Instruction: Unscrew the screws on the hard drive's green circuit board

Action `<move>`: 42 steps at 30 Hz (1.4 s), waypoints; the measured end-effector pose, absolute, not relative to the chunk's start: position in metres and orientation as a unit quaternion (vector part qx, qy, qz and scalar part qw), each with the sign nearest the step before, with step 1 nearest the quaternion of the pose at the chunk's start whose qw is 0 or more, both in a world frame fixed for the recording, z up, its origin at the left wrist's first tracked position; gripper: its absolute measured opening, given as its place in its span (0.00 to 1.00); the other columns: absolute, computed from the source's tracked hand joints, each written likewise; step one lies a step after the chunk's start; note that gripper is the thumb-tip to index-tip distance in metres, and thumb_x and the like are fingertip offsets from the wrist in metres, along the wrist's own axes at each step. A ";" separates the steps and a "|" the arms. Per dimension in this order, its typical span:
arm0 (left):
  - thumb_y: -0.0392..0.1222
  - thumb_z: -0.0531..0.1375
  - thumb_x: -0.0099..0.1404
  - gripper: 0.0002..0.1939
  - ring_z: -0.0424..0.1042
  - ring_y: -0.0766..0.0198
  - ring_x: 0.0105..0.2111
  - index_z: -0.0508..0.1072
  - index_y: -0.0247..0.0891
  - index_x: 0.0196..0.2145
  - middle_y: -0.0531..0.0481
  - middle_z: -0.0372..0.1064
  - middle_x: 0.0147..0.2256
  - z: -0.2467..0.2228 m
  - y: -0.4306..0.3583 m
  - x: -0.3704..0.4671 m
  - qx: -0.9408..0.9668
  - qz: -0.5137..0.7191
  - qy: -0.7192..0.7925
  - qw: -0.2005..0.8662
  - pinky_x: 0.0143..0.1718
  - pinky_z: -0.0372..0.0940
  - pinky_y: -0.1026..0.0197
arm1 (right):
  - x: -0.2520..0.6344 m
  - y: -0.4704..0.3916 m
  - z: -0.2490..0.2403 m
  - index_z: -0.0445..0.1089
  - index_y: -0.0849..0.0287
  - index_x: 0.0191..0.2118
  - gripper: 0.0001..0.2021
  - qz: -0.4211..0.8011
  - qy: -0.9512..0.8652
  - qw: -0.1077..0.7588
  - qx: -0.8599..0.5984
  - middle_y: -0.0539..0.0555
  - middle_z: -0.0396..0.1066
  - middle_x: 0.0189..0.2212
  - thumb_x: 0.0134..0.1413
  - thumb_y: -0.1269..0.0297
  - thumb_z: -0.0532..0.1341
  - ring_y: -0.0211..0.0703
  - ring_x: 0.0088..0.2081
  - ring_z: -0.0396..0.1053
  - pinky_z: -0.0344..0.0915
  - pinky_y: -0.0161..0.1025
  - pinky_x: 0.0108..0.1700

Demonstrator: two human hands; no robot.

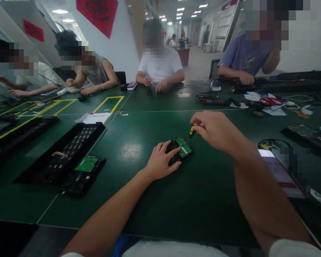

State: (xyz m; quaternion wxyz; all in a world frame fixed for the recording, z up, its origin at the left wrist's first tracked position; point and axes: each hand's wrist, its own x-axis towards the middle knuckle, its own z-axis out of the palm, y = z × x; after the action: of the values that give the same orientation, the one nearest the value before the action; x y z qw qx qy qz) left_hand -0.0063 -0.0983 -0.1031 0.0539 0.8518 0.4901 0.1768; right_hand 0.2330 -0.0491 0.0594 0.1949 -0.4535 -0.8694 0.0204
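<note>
A hard drive (pixel 185 149) with a green circuit board lies board-side up on the green table. My left hand (pixel 162 159) rests on its dark left part, fingers spread apart and pressing it flat. My right hand (pixel 213 129) is closed around the yellow and black handle of a screwdriver (pixel 193 131), held upright above the drive. The thin shaft points down at the board's right edge; whether the tip sits in a screw is too small to tell. The left hand's fingers cover part of the drive.
Left stand a black tray (pixel 77 146) with small parts and a second drive-like unit (pixel 88 167) with a green board. To the right lie a lit phone (pixel 280 175), coiled cables and another board assembly (pixel 307 135). Several people sit across the green table (pixel 139 207), their hands on its far side.
</note>
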 end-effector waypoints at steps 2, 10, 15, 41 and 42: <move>0.60 0.63 0.71 0.32 0.57 0.35 0.67 0.69 0.53 0.69 0.40 0.54 0.72 -0.103 -0.098 -0.006 0.851 0.178 0.490 0.058 0.63 0.61 0.31 | 0.235 -0.048 0.059 0.76 0.59 0.41 0.06 0.017 -0.867 0.194 -0.459 0.57 0.80 0.39 0.61 0.73 0.63 0.49 0.39 0.75 0.63 0.42 0.42; 0.61 0.63 0.71 0.32 0.56 0.36 0.67 0.70 0.51 0.69 0.40 0.53 0.72 -0.104 -0.097 -0.008 0.850 0.179 0.490 0.066 0.64 0.60 0.32 | 0.236 -0.050 0.061 0.77 0.60 0.43 0.06 0.026 -0.863 0.192 -0.466 0.58 0.81 0.40 0.61 0.72 0.64 0.50 0.39 0.76 0.63 0.43 0.42; 0.61 0.63 0.71 0.32 0.56 0.36 0.67 0.70 0.52 0.69 0.41 0.53 0.72 -0.105 -0.098 -0.007 0.848 0.183 0.493 0.065 0.64 0.61 0.31 | 0.233 -0.052 0.061 0.78 0.60 0.44 0.08 0.020 -0.863 0.184 -0.470 0.59 0.81 0.41 0.61 0.72 0.63 0.51 0.41 0.76 0.63 0.44 0.43; 0.62 0.63 0.71 0.32 0.57 0.35 0.67 0.71 0.51 0.69 0.39 0.54 0.72 -0.104 -0.099 -0.007 0.849 0.172 0.497 0.056 0.63 0.61 0.32 | 0.236 -0.048 0.058 0.77 0.59 0.41 0.05 0.005 -0.869 0.191 -0.456 0.57 0.81 0.39 0.62 0.70 0.63 0.48 0.38 0.76 0.62 0.41 0.41; 0.62 0.63 0.71 0.32 0.57 0.35 0.67 0.71 0.51 0.69 0.39 0.54 0.72 -0.104 -0.099 -0.007 0.849 0.173 0.495 0.056 0.63 0.61 0.32 | 0.236 -0.048 0.058 0.77 0.59 0.41 0.05 0.009 -0.869 0.190 -0.457 0.56 0.81 0.39 0.62 0.69 0.64 0.48 0.38 0.76 0.63 0.41 0.41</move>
State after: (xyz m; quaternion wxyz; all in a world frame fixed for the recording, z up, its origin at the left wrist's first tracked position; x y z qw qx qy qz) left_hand -0.0070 -0.0987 -0.1040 0.0563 0.8494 0.4955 0.1726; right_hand 0.2360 -0.0480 0.0581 0.1903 -0.4570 -0.8688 0.0090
